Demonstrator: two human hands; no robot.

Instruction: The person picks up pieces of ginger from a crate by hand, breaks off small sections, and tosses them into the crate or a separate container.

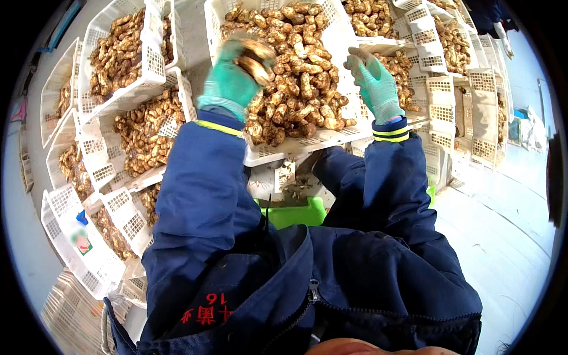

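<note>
In front of me a white plastic crate (pixel 306 150) with perforated walls holds a heap of brown-and-cream, thick-stemmed mushrooms (pixel 306 80) that look like matsutake. My left hand (pixel 230 82), in a green-coated knit glove, is over the left side of the heap. It grips mushrooms (pixel 254 69) that are blurred by motion, so their number is unclear. Over the crate's right wall is my right hand (pixel 375 84), in a matching glove with soiled fingertips. Its fingers are slightly bent and apart, and I see nothing between them.
Stacked white crates of mushrooms stand left (pixel 117 57) and right (pixel 450 44). Below the near rim are a bright green plastic object (pixel 295 215), probably a stool, and a small pale card (pixel 285 176) among floor scraps. Another person's arm (pixel 503 40) shows at the upper right.
</note>
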